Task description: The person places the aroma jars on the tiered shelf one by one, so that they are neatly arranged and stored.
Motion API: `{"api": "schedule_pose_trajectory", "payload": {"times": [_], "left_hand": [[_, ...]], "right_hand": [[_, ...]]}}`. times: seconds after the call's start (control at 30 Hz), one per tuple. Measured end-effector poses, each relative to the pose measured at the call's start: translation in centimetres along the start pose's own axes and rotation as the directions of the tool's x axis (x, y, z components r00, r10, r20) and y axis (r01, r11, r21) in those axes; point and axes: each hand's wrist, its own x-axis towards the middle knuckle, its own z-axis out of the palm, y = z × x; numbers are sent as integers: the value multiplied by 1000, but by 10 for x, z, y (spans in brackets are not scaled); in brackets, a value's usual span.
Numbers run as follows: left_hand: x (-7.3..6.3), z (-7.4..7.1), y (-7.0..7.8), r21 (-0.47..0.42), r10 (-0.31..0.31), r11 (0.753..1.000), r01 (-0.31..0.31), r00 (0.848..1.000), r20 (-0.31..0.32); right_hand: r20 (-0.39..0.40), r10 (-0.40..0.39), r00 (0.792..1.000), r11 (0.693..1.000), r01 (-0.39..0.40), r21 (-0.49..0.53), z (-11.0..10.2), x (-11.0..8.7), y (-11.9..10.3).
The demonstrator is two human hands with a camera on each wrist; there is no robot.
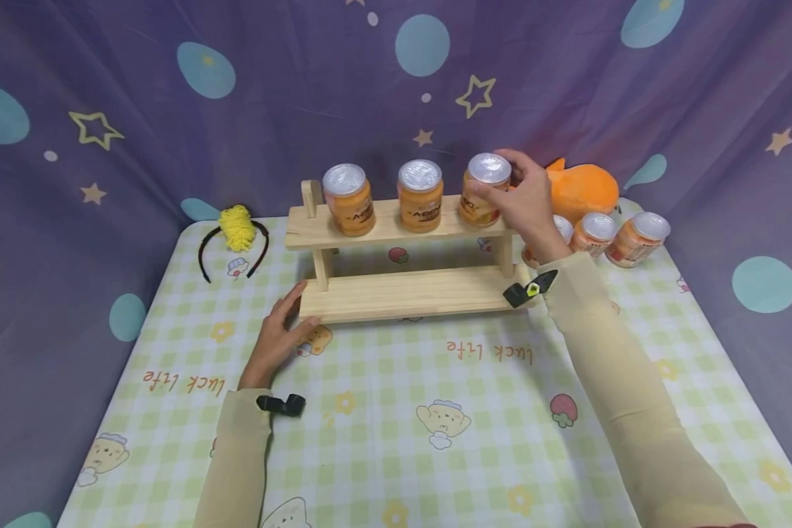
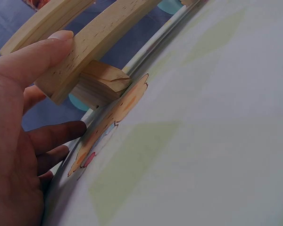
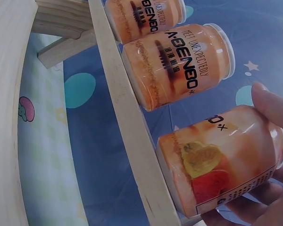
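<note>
Left hand pinches the wooden rack; right hand pinches its right-end jar; a sideways-dragging release could tip the jar.

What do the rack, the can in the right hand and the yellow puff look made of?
Rack: wood, seemingly unvarnished; pale, matte, visible grain.
Can: glossy printed surface catching light, plastic or metal, can't tell; silvery lid reflects like metal or foil.
Yellow puff: probably yarn, fluffy; strands show.
</note>
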Motion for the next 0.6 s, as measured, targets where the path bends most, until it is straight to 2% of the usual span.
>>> {"api": "schedule_pose_trajectory", "payload": {"times": [0.47,0.6], "left_hand": [[-1,0,3,4,-4,1000,4,1000,1],[-2,0,5,6,-10,1000,10,1000,4]], "right_hand": [[122,71,990,997,-74,17,-7,-5,-6],[118,51,992,998,-53,16,-16,-7,-5]]}}
